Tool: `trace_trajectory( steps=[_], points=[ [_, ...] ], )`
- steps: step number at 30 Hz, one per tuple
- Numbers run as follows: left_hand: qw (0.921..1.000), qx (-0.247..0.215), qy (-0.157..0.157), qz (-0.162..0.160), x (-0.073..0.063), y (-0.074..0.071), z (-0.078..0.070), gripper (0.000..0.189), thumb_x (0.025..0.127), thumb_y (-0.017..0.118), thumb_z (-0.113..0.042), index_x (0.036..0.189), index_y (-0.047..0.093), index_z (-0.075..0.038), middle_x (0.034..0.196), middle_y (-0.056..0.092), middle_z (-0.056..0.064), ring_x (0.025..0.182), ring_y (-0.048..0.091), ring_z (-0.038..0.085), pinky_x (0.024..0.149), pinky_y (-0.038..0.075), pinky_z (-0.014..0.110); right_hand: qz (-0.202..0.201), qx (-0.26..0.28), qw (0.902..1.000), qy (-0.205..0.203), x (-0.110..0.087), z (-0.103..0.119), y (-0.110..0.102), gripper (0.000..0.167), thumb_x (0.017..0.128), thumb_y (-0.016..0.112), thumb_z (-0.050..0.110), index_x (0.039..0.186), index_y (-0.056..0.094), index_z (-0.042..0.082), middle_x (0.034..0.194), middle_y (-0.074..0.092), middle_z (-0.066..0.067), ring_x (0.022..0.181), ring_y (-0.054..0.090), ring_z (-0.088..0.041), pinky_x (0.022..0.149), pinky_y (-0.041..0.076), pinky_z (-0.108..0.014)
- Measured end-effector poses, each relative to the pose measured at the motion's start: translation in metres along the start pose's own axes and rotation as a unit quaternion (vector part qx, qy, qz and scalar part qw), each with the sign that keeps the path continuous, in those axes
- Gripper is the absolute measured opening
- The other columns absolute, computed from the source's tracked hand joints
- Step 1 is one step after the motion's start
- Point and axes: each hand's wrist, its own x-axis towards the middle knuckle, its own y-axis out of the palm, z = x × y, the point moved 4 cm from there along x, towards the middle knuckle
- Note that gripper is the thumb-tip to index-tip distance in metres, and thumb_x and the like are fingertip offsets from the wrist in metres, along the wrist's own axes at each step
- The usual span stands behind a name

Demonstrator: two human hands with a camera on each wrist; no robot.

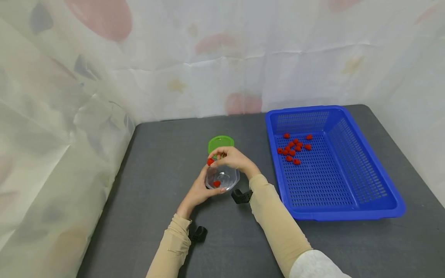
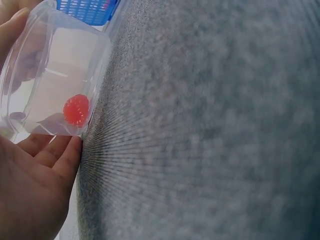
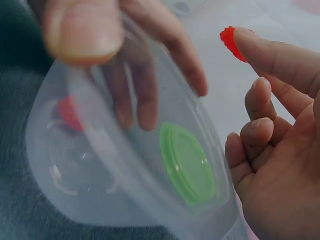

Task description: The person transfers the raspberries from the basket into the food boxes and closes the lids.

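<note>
My left hand (image 1: 198, 191) grips a clear plastic container (image 1: 229, 178) by its sides, thumb near the rim and fingers around the far side. Inside the container lies one red raspberry (image 2: 76, 110), close to the wall by the left hand. Above the container's far rim, my right hand (image 1: 235, 159) pinches another raspberry (image 3: 231, 44) between thumb and index finger; its other fingers are bent. Just beyond the container a green lid (image 1: 220, 141) lies on the table, partly covered by the right hand in the head view.
To the right stands a large blue basket (image 1: 323, 185) with slotted walls, and several raspberries (image 1: 291, 153) lie scattered in its left part. The dark grey table (image 1: 163, 166) meets a patterned curtain (image 1: 167, 58) at the back and left.
</note>
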Motion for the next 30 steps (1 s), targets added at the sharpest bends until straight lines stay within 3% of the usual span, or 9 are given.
trace_trajectory(
  steps=[10, 14, 19, 24, 30],
  points=[
    [0.9997, 0.008, 0.025, 0.0, 0.001, 0.0, 0.0, 0.098, 0.075, 0.078, -0.018, 0.15, 0.015, -0.019, 0.148, 0.034, 0.013, 0.135, 0.035, 0.033, 0.107, 0.031, 0.054, -0.022, -0.029, 0.9993, 0.003, -0.001, -0.014, -0.001, 0.025, 0.08, 0.072, 0.014, 0.105, 0.069, 0.013, 0.092, 0.055, -0.006, 0.085, 0.047, -0.017, 0.072, 0.042, -0.025],
    [0.9998, 0.012, 0.019, -0.001, 0.008, 0.001, 0.016, 0.101, 0.074, 0.079, -0.02, 0.15, 0.012, -0.028, 0.153, 0.025, 0.008, 0.137, 0.031, 0.032, 0.108, 0.027, 0.056, -0.017, -0.051, 0.9985, 0.009, -0.002, -0.018, 0.0, 0.026, 0.08, 0.073, 0.016, 0.105, 0.07, 0.013, 0.1, 0.054, -0.013, 0.09, 0.046, -0.019, 0.074, 0.039, -0.027],
    [0.9996, 0.019, 0.017, -0.01, 0.014, 0.001, 0.031, 0.103, 0.072, 0.081, -0.026, 0.147, 0.011, -0.039, 0.156, 0.016, -0.002, 0.142, 0.022, 0.026, 0.111, 0.021, 0.057, -0.01, -0.051, 0.9986, 0.01, -0.005, -0.021, 0.002, 0.028, 0.078, 0.075, 0.017, 0.105, 0.071, 0.011, 0.098, 0.053, -0.013, 0.091, 0.047, -0.019, 0.079, 0.04, -0.029],
    [0.9995, 0.023, 0.017, -0.015, 0.013, 0.001, 0.032, 0.103, 0.07, 0.081, -0.032, 0.148, 0.013, -0.037, 0.155, 0.019, -0.003, 0.141, 0.023, 0.025, 0.111, 0.023, 0.057, 0.002, -0.065, 0.9973, -0.035, -0.006, -0.024, 0.001, 0.022, 0.078, 0.074, 0.019, 0.1, 0.072, 0.014, 0.101, 0.056, -0.007, 0.09, 0.048, -0.016, 0.081, 0.042, -0.03],
    [0.9993, 0.029, 0.018, -0.015, 0.013, 0.001, 0.031, 0.102, 0.071, 0.081, -0.033, 0.148, 0.013, -0.038, 0.155, 0.02, -0.001, 0.141, 0.025, 0.026, 0.11, 0.024, 0.056, 0.015, -0.143, 0.9875, -0.064, -0.005, -0.023, 0.002, 0.023, 0.079, 0.073, 0.017, 0.102, 0.073, 0.014, 0.1, 0.056, -0.01, 0.091, 0.046, -0.019, 0.082, 0.038, -0.032]
  ],
)
